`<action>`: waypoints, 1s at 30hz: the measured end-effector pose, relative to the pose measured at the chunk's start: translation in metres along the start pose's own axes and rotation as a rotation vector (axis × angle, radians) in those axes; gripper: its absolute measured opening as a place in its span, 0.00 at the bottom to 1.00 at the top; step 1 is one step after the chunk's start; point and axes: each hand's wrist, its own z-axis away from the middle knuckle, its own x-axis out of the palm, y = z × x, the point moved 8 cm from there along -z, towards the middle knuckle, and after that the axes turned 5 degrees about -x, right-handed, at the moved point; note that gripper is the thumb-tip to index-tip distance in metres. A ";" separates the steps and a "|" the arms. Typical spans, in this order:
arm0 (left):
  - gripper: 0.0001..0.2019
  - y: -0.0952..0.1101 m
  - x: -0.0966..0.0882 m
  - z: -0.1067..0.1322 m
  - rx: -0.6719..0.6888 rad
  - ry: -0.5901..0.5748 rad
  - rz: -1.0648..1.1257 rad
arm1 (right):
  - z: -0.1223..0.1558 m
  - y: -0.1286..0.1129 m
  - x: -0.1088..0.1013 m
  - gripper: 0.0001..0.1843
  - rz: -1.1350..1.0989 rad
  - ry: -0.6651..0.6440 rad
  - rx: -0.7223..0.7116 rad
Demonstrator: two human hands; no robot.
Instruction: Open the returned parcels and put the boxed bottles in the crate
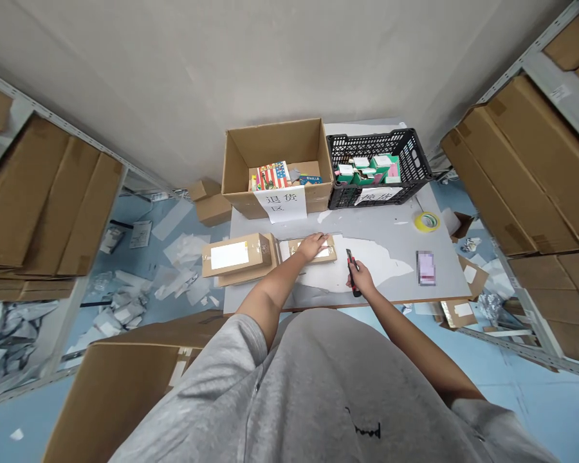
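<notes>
My left hand (312,247) rests across the top of a small cardboard box (331,251), its fingers bent over the box's far side. A white label on the box is partly covered by that hand. Just right of it, my right hand (362,279) is closed around a red and black utility knife (352,270), whose tip points away from me, apart from the box. Beneath both hands lies a torn white sheet (381,257) on the grey table (251,225). To the left, a taped cardboard box with a white label (229,254) is stacked on another box.
At the table's back stand an open carton (241,204) holding books and a black plastic crate (335,196) of green and white boxes. Yellow tape (427,222) and a blurred pink-purple item (426,267) lie right. Cartons on shelves (525,167) flank me; paper scraps (178,283) litter the floor.
</notes>
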 end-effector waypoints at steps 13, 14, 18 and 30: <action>0.44 0.025 0.001 0.043 -0.079 0.019 0.003 | -0.109 -0.056 0.035 0.22 0.209 0.025 -0.035; 0.41 0.027 0.000 0.043 -0.101 0.017 0.001 | -0.113 -0.055 0.034 0.22 0.199 0.029 -0.018; 0.34 0.031 -0.004 0.034 -0.159 -0.011 -0.019 | -0.125 -0.052 0.030 0.26 0.268 0.044 0.028; 0.29 0.029 -0.002 0.020 -0.178 -0.032 -0.027 | -0.091 -0.031 0.021 0.32 0.060 -0.112 -0.134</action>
